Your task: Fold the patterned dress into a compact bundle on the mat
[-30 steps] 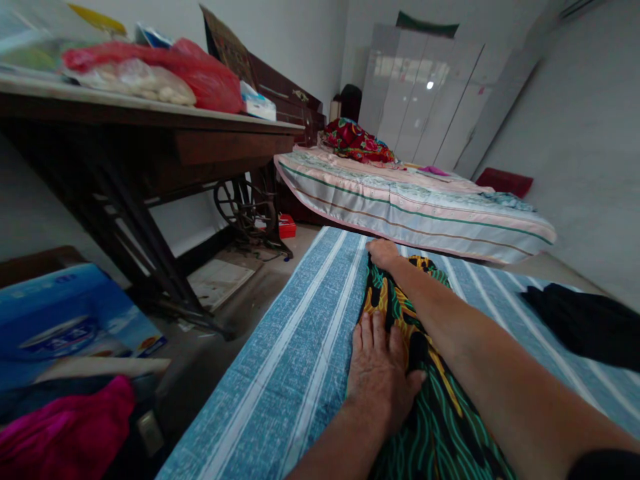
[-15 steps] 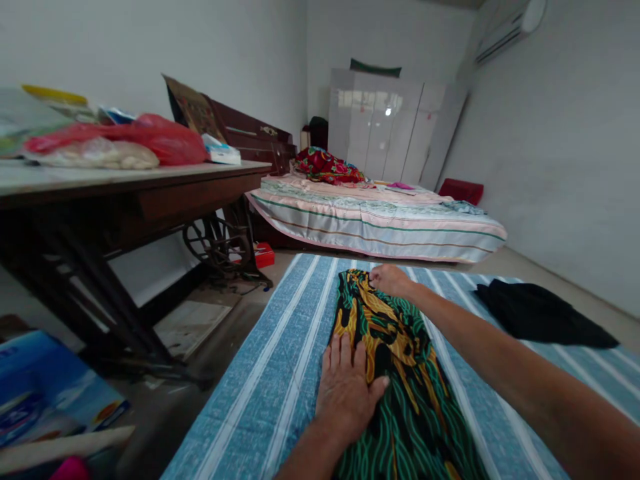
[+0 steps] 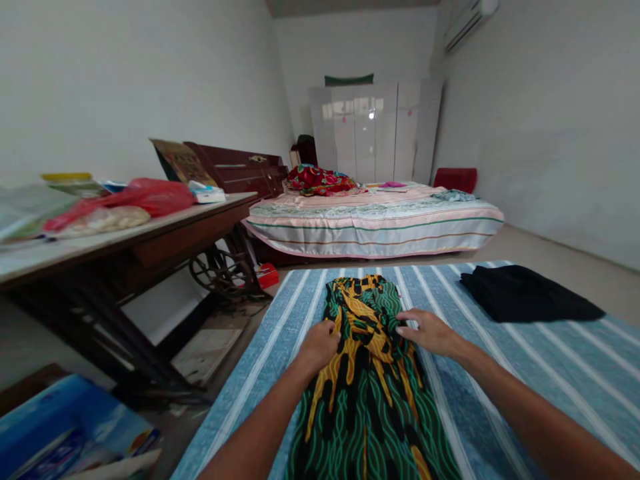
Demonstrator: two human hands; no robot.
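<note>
A long garment (image 3: pixel 367 393) with a green, black and yellow wavy print lies lengthwise on a blue-and-white striped cover (image 3: pixel 270 333). Its far part is narrow and a little rumpled. My left hand (image 3: pixel 321 345) is closed at the garment's left edge, fingers curled on the cloth. On the opposite side, my right hand (image 3: pixel 429 332) is beside the right edge, thumb and fingers apart, with the fingertips close to the cloth. Whether they touch it I cannot tell. The garment's near end runs out of view at the bottom.
A folded black cloth (image 3: pixel 525 293) lies on the cover at the right. To the left stands a treadle sewing table (image 3: pixel 200 217) bearing a red plastic bag (image 3: pixel 160 197). A blue box (image 3: pixel 75 427) is below it. Beyond the cover is a large bed (image 3: pixel 375 233).
My left hand has gone from lying flat on the garment to closing at its left edge. The right hand has left the far end and come nearer along the right side. The view has tilted up.
</note>
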